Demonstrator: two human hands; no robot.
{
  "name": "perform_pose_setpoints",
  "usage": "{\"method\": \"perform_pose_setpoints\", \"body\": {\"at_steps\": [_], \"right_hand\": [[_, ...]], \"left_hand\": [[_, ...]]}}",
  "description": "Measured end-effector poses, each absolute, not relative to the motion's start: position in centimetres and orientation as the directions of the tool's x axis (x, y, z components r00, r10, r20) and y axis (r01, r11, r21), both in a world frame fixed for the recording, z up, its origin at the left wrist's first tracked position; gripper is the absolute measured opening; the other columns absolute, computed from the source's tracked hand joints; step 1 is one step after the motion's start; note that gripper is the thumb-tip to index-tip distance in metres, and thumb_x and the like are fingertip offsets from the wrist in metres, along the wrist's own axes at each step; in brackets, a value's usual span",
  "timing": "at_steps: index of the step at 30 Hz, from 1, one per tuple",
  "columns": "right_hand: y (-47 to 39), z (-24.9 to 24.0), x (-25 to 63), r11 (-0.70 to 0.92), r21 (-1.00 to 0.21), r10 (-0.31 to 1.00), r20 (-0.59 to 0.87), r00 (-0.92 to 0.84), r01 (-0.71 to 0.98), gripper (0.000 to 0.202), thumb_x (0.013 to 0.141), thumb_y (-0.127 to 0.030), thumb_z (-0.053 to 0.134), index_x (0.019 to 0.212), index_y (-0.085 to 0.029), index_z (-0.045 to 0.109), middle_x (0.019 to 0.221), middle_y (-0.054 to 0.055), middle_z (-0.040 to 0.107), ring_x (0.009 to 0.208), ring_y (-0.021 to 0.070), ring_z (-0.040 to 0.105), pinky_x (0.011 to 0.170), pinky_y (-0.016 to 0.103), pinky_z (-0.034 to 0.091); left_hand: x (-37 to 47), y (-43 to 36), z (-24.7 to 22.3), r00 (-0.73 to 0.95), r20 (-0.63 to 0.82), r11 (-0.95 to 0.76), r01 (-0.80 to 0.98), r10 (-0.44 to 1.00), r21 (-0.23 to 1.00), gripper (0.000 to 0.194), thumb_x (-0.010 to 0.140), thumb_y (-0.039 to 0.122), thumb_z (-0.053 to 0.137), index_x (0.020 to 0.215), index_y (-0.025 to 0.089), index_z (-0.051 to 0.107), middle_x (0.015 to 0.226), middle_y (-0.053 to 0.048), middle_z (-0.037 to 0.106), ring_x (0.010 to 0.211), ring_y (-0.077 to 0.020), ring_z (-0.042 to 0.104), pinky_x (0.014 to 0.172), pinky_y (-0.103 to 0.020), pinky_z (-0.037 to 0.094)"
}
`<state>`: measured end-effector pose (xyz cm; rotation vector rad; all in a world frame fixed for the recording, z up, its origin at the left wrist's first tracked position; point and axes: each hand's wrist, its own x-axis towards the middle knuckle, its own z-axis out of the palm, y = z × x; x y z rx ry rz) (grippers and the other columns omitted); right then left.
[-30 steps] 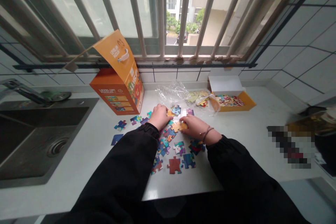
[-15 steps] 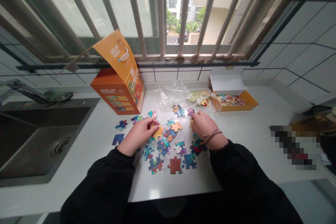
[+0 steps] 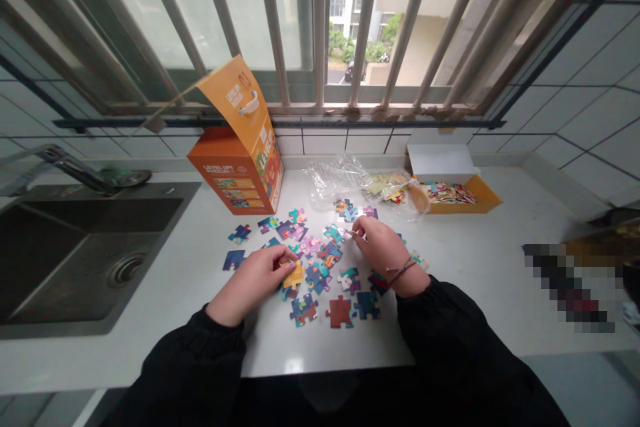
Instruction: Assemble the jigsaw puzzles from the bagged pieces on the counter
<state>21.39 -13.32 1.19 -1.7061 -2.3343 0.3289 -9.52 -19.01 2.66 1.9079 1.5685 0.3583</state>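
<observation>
Several loose puzzle pieces lie on the white counter between and around my hands. My left hand is closed at the fingertips on a yellow puzzle piece, low over the pile. My right hand pinches a small piece, seen nearly edge-on, beside a teal piece. Nearer the front edge lie a brown-red piece and a dark blue piece. Part of the pile is hidden beneath my hands.
An orange puzzle box stands open at the back left, beside the sink. Clear plastic bags lie at the back. An open yellow box holds many pieces at the back right.
My left hand has moved toward the front with the yellow piece. My right hand has shifted slightly left and now pinches a piece seen edge-on. An orange piece is no longer visible in the middle.
</observation>
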Motion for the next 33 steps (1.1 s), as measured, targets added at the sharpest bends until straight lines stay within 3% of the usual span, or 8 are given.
{"method": "perform_pose_setpoints", "body": {"at_steps": [3, 6, 10, 15, 19, 24, 28, 33], "right_hand": [[-14.8, 1.8, 22.2, 0.298, -0.219, 0.953, 0.020, -0.301, 0.929, 0.018, 0.101, -0.012, 0.056, 0.109, -0.021, 0.070, 0.111, 0.011, 0.072, 0.103, 0.0252, 0.068, 0.088, 0.033, 0.049], [-16.5, 2.0, 22.3, 0.333, -0.148, 0.937, -0.059, -0.344, 0.931, 0.013, 0.100, -0.018, 0.061, 0.103, -0.022, 0.073, 0.110, 0.013, 0.072, 0.102, 0.0270, 0.068, 0.087, 0.035, 0.051], [-17.9, 2.6, 21.5, 0.380, -0.179, 0.910, -0.104, -0.402, 0.907, 0.016, 0.102, -0.030, 0.065, 0.110, -0.021, 0.076, 0.114, 0.013, 0.073, 0.107, 0.0277, 0.069, 0.093, 0.037, 0.053], [-18.2, 3.3, 19.4, 0.432, -0.219, 0.886, -0.081, -0.457, 0.875, 0.025, 0.107, -0.035, 0.061, 0.121, -0.020, 0.075, 0.118, 0.012, 0.073, 0.114, 0.0286, 0.068, 0.097, 0.037, 0.052], [-17.3, 3.5, 17.6, 0.467, -0.239, 0.867, -0.069, -0.494, 0.852, 0.026, 0.109, -0.036, 0.057, 0.117, -0.020, 0.075, 0.116, 0.012, 0.074, 0.111, 0.0279, 0.069, 0.095, 0.037, 0.052], [-14.5, 3.7, 15.6, 0.421, -0.266, 0.892, -0.052, -0.449, 0.867, 0.026, 0.108, -0.037, 0.058, 0.119, -0.020, 0.075, 0.118, 0.012, 0.076, 0.113, 0.0271, 0.070, 0.096, 0.035, 0.052], [-11.7, 3.4, 13.4, 0.313, -0.276, 0.941, -0.037, -0.336, 0.909, 0.029, 0.110, -0.033, 0.051, 0.116, -0.015, 0.074, 0.117, 0.016, 0.076, 0.111, 0.0271, 0.072, 0.096, 0.036, 0.052], [-8.5, 2.4, 9.4, 0.173, -0.329, 0.982, -0.011, -0.187, 0.928, 0.052, 0.110, -0.055, 0.051, 0.126, -0.008, 0.068, 0.126, 0.024, 0.072, 0.116, 0.0327, 0.071, 0.098, 0.041, 0.053]], "left_hand": [[-8.7, -18.9, 2.7, 0.329, -0.175, -0.168, 0.788, 0.928, 0.592, 0.016, 0.094, 0.036, 0.065, 0.094, 0.027, 0.078, 0.087, 0.000, 0.078, 0.076, -0.0212, 0.072, 0.069, -0.030, 0.051], [-7.5, -18.4, 2.5, 0.316, -0.118, -0.211, 0.823, 0.941, 0.528, 0.015, 0.096, 0.036, 0.065, 0.095, 0.025, 0.076, 0.096, -0.005, 0.078, 0.091, -0.0258, 0.073, 0.082, -0.035, 0.053], [-5.8, -17.1, 2.1, 0.237, -0.011, -0.212, 0.889, 0.972, 0.406, 0.022, 0.104, 0.035, 0.057, 0.111, 0.019, 0.071, 0.119, -0.016, 0.071, 0.111, -0.0320, 0.069, 0.096, -0.042, 0.052], [-4.9, -15.4, 1.3, 0.263, 0.001, -0.249, 0.910, 0.965, 0.333, 0.022, 0.093, 0.037, 0.078, 0.100, 0.018, 0.069, 0.113, -0.013, 0.067, 0.103, -0.0307, 0.068, 0.089, -0.039, 0.053], [-5.2, -14.4, 0.4, 0.299, -0.004, -0.280, 0.897, 0.954, 0.342, 0.023, 0.091, 0.037, 0.083, 0.093, 0.020, 0.068, 0.106, -0.010, 0.065, 0.097, -0.0278, 0.067, 0.086, -0.037, 0.052], [-5.9, -14.1, 0.2, 0.308, 0.016, -0.292, 0.884, 0.951, 0.365, 0.034, 0.084, 0.033, 0.088, 0.108, 0.019, 0.069, 0.115, -0.011, 0.064, 0.109, -0.0307, 0.066, 0.095, -0.039, 0.052], [-6.5, -14.9, 0.7, 0.343, 0.013, -0.322, 0.867, 0.939, 0.381, 0.023, 0.084, 0.025, 0.085, 0.101, 0.021, 0.069, 0.115, -0.010, 0.062, 0.107, -0.0299, 0.066, 0.095, -0.039, 0.051], [-7.7, -15.1, 0.6, 0.354, -0.002, -0.321, 0.851, 0.935, 0.415, 0.031, 0.079, 0.023, 0.086, 0.102, 0.021, 0.065, 0.112, -0.010, 0.063, 0.103, -0.0302, 0.065, 0.092, -0.041, 0.052]]}}
